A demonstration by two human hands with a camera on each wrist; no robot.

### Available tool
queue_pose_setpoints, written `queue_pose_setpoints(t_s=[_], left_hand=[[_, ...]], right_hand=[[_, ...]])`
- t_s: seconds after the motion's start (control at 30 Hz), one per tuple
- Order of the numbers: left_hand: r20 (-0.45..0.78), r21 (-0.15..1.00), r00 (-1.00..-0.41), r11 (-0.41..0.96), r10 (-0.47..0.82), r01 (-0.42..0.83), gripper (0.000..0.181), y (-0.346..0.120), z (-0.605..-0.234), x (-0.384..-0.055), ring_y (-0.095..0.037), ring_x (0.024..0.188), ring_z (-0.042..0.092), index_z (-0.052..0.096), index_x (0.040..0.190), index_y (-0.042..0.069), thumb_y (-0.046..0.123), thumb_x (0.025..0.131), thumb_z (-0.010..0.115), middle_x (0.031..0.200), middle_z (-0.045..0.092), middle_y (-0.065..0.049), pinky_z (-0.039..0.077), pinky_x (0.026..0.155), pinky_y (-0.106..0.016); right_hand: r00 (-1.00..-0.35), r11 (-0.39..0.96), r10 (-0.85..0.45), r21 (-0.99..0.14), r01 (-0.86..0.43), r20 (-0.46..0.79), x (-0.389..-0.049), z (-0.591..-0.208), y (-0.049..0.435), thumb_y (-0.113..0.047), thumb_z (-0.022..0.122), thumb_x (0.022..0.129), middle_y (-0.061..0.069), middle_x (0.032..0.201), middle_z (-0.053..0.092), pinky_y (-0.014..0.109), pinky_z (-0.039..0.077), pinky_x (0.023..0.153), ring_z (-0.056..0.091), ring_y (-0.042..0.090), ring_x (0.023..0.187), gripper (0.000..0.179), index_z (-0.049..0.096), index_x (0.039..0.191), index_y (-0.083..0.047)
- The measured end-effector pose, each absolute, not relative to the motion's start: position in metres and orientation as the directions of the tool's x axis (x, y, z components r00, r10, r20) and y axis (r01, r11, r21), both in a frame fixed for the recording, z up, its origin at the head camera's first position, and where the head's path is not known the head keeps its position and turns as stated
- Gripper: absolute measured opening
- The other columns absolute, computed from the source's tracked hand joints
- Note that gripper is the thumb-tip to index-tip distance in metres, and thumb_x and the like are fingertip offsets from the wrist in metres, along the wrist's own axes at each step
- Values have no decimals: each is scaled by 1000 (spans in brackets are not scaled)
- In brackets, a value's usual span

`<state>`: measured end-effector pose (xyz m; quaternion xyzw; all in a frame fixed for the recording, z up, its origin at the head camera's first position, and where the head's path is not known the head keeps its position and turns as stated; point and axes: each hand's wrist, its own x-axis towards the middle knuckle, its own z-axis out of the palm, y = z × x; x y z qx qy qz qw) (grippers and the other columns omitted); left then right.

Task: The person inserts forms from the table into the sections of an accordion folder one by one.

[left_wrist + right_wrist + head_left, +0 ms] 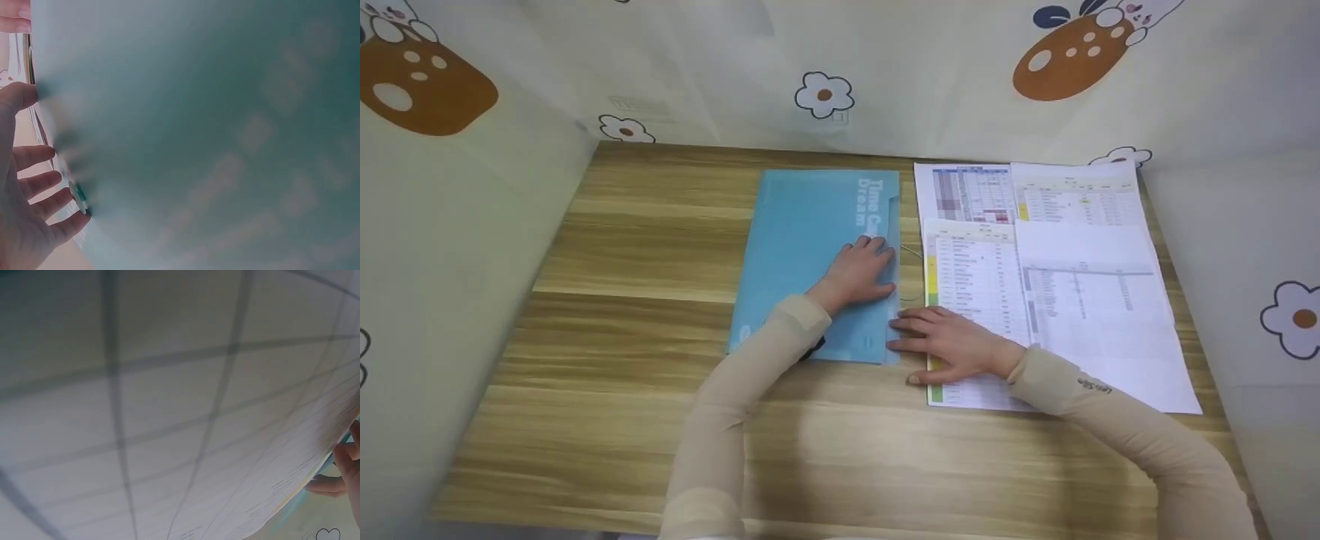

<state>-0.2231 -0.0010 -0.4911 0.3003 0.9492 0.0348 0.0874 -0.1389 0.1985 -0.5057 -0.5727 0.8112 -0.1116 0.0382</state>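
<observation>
A light-blue document folder [810, 225] with white lettering lies flat on the wooden table. My left hand [858, 271] rests on its right part, fingers spread and touching the surface near a small round button [77, 197]. To the right, printed sheets [1087, 330] lie overlapping. My right hand [956, 345] lies over the left edge of the front sheets, its fingertips reaching the folder's lower right edge. A thin cord [912, 251] shows in the gap between folder and sheets. Printed paper fills most of the right wrist view, with my right fingers at its edge.
The wood-grain table [607, 322] extends left of the folder and along the front. Pale curtain walls [720, 90] with flower and strawberry-like prints enclose the back and both sides. A dark object [814, 347] peeks out beside my left wrist.
</observation>
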Motion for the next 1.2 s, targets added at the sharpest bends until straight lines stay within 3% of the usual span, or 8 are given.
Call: queue_pose_setpoints(t_s=[0.17,0.37,0.63,0.87,1.2], left_hand=[[-146,121,-800,813,582,569,54,-1,-490,-223,-26,114,34,46,125,11,42,81,49,125,39,-8,35,85,-45],[-145,112,-795,808,589,578,59,-1,-491,-225,-26,116,32,45,127,14,49,80,49,128,38,-7,33,85,-47],[-143,174,-808,818,571,548,63,0,-488,-228,-27,121,26,44,130,16,48,78,55,136,32,-8,28,89,-51],[-136,170,-827,835,546,523,75,0,-484,-230,-27,124,21,41,132,17,59,72,55,142,23,-6,25,91,-50],[-80,205,-842,835,534,510,68,-3,-471,-234,-24,119,26,43,132,14,48,75,56,143,22,-4,31,83,-44]], right_hand=[[-341,318,-937,-213,-924,78,-139,-506,198,-54,48,81,7,132,39,41,25,93,29,24,122,56,50,126,-20],[-334,310,-939,-217,-926,83,-139,-506,198,-53,49,81,7,132,39,41,25,94,30,24,122,55,50,126,-20],[-336,315,-939,-215,-924,68,-140,-507,199,-54,46,82,5,134,38,40,24,95,28,23,123,56,47,128,-22],[-337,314,-939,-223,-923,69,-140,-507,199,-53,47,82,5,134,38,42,25,94,29,25,123,56,47,128,-23],[-345,320,-936,-233,-918,74,-138,-505,197,-53,48,81,5,133,38,42,26,94,29,24,122,56,48,128,-23]])
